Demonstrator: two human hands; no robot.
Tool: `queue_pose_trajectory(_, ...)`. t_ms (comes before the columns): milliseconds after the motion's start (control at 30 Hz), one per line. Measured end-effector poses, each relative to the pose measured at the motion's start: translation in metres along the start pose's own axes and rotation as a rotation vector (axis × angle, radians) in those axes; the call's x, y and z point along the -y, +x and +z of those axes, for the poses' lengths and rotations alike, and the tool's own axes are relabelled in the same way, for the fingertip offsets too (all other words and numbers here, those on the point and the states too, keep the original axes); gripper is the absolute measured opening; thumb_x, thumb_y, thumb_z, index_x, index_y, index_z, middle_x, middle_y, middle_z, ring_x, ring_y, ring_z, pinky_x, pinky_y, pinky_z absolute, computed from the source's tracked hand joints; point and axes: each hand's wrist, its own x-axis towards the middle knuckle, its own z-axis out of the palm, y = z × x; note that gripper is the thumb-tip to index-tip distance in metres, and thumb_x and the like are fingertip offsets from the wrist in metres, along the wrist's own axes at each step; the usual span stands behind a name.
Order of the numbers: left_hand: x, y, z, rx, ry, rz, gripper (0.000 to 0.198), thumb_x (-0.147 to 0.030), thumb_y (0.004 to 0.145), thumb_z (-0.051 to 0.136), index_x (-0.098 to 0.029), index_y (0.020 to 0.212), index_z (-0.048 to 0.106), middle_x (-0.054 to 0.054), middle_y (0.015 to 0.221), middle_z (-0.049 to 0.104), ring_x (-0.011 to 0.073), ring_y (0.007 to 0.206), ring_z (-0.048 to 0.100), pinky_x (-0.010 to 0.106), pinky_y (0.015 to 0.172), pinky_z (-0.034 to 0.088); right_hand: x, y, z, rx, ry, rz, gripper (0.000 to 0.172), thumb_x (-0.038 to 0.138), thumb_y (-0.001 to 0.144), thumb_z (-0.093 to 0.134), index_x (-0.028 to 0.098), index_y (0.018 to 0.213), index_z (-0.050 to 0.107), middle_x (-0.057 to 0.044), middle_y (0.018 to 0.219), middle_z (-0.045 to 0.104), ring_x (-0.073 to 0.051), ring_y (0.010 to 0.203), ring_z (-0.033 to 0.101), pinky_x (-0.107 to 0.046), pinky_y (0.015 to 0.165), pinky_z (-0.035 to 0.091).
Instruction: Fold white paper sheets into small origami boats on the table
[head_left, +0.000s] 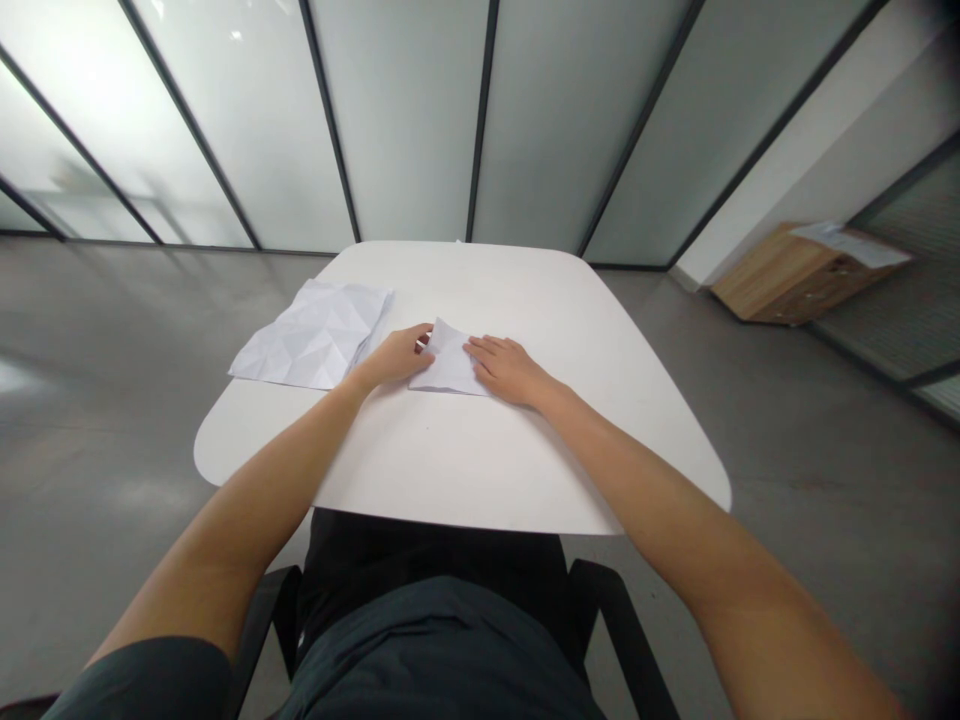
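A small folded white paper (447, 362) lies on the white table (465, 450) in front of me. My left hand (396, 357) rests on its left edge with fingers curled and pinching the paper's upper left fold. My right hand (508, 369) lies flat on the paper's right side, fingers stretched out and pressing it down. A stack of creased white sheets (315, 333) lies to the left of my left hand, apart from it.
I sit in a dark chair (622, 630) at the table's near edge. A wooden box (799, 275) with a paper on top stands on the floor at the right. Frosted glass panels (405, 120) run behind the table.
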Motion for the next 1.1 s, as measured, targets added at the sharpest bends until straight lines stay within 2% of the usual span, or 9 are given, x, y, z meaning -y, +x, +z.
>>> queue_pose_trajectory(200, 0.009, 0.003, 0.002, -0.034, -0.014, -0.032, 0.062, -0.026, 0.084, 0.069, -0.021, 0.145, 0.060, 0.006, 0.115, 0.077, 0.0188, 0.091, 0.072, 0.028, 0.085, 0.056, -0.002, 0.001, 0.002, 0.001, 0.003, -0.002, 0.057, 0.036, 0.109, 0.035, 0.021, 0.164, 0.044, -0.009, 0.171, 0.040, -0.033, 0.156, 0.039, -0.058, 0.127, 0.030)
queue_pose_trajectory(367, 0.006, 0.002, -0.001, -0.039, -0.027, -0.076, 0.073, -0.026, 0.083, 0.072, -0.021, 0.153, 0.053, 0.006, 0.114, 0.076, 0.0194, 0.094, 0.072, 0.028, 0.087, 0.055, -0.007, 0.001, 0.001, 0.002, 0.016, -0.002, 0.057, 0.036, 0.110, 0.036, 0.021, 0.164, 0.043, -0.008, 0.171, 0.040, -0.033, 0.157, 0.038, -0.059, 0.127, 0.030)
queue_pose_trajectory(833, 0.006, 0.001, -0.001, -0.027, -0.086, -0.070, 0.081, -0.021, 0.077, 0.076, -0.021, 0.155, 0.052, 0.004, 0.107, 0.075, 0.0200, 0.090, 0.071, 0.030, 0.088, 0.053, -0.017, 0.002, 0.006, -0.013, 0.028, -0.018, 0.057, 0.037, 0.109, 0.039, 0.019, 0.162, 0.046, -0.011, 0.170, 0.042, -0.034, 0.156, 0.040, -0.060, 0.126, 0.031)
queue_pose_trajectory(933, 0.007, 0.001, 0.000, -0.037, -0.197, -0.057, 0.081, -0.018, 0.075, 0.077, -0.020, 0.153, 0.054, 0.004, 0.105, 0.074, 0.0184, 0.087, 0.070, 0.029, 0.084, 0.053, -0.019, 0.002, 0.007, -0.039, 0.032, -0.037, 0.056, 0.036, 0.109, 0.039, 0.019, 0.161, 0.048, -0.011, 0.168, 0.044, -0.033, 0.155, 0.041, -0.056, 0.126, 0.033)
queue_pose_trajectory(1100, 0.008, 0.001, 0.002, 0.007, -0.665, -0.099, 0.076, -0.018, 0.081, 0.075, -0.016, 0.152, 0.049, 0.002, 0.092, 0.068, 0.0142, 0.078, 0.066, 0.025, 0.072, 0.050, -0.019, 0.000, 0.006, -0.104, 0.041, -0.043, 0.056, 0.033, 0.106, 0.044, 0.018, 0.160, 0.050, -0.012, 0.168, 0.045, -0.033, 0.155, 0.041, -0.054, 0.127, 0.034)
